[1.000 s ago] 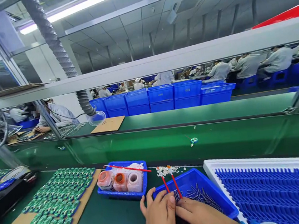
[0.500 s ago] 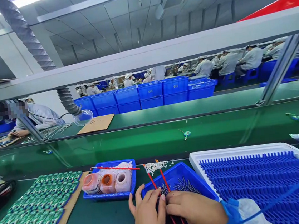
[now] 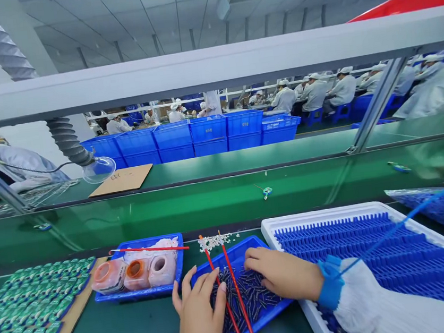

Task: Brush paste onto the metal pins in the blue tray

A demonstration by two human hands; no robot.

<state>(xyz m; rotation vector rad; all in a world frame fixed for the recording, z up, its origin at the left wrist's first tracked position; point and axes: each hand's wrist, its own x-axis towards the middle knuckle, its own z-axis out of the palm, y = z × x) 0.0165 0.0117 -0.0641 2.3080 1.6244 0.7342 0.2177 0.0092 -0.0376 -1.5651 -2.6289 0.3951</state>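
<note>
A small blue tray holds many tiny dark metal pins. Two thin red sticks lie across it, their tips by a scatter of white bits. My left hand rests on the tray's left edge with its fingers stretched out flat beside the sticks. My right hand lies palm down over the pins, fingers pressed together and curled; what they hold is hidden. A blue wrist strap with a blue cord is on my right wrist.
Left of the pin tray, another blue tray holds three pinkish rolls and a red stick. Green circuit boards cover a cardboard sheet. A white tray with a blue ribbed insert stands at the right. Beyond is a green conveyor; other workers sit behind.
My view has swung right and down. My hands, earlier pressed together over the red sticks, have come apart: the right one moved right over the pins, the left one spread flat.
</note>
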